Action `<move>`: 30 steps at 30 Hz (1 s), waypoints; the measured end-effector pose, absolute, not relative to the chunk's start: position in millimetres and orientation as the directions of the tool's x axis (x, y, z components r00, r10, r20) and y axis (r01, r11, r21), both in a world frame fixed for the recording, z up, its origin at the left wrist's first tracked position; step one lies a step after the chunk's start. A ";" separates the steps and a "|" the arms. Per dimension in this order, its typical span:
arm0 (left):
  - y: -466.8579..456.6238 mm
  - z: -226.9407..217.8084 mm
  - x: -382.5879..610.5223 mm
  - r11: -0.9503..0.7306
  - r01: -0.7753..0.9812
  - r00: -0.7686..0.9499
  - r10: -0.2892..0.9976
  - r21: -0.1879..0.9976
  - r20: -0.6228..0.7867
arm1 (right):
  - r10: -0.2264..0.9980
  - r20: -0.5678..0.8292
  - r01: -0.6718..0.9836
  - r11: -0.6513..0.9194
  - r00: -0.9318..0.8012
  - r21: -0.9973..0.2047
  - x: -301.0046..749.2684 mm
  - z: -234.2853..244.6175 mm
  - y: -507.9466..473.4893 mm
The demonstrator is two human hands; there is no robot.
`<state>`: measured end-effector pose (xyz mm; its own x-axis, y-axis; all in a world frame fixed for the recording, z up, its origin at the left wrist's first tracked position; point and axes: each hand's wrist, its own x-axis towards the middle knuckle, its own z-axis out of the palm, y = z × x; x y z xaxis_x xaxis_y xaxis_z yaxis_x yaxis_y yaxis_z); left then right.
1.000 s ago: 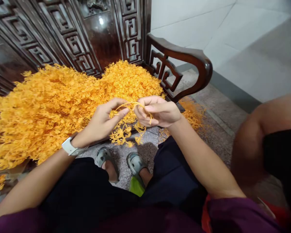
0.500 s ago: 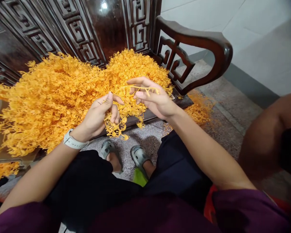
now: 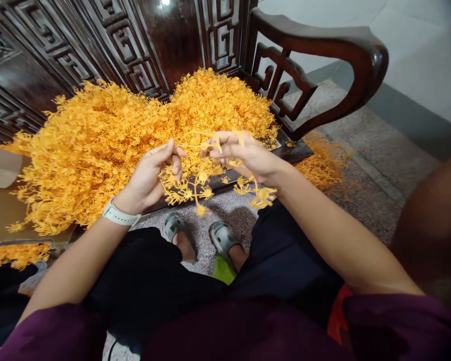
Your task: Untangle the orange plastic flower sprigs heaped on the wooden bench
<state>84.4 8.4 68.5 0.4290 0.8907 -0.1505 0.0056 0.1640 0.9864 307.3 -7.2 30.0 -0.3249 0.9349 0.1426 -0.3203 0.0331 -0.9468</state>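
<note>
Sprigs dangle on the near side of the yellow pile heaped over there on the bench. Left hand is nearly closed, thumb and forefinger pinching a stem; right hand, loosely curled, has hold of sprigs too.

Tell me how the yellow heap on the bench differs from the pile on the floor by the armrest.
The bench heap is far larger than the floor pile. The heap looks bright yellow-orange, while the pile looks a duller orange. The heap shows many tufted heads; the pile looks more like tangled thin strands, though partly hidden behind the right forearm. Both are loose masses of fine, stringy material.
</note>
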 end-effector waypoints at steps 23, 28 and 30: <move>10.8 72.8 76.3 0.358 0.016 0.536 0.785 0.934 -0.310 | 0.932 0.000 -0.117 -0.045 -0.363 -0.992 333.6 19.3 0.1; 7.3 70.0 76.6 0.443 -0.039 0.602 0.726 0.896 -0.333 | 0.961 0.122 0.047 0.138 -0.249 -0.989 320.1 4.3 3.6; 4.4 71.1 77.9 0.495 -0.093 0.605 0.717 0.864 -0.346 | 0.965 0.183 0.121 0.207 -0.188 -0.971 317.7 2.1 4.9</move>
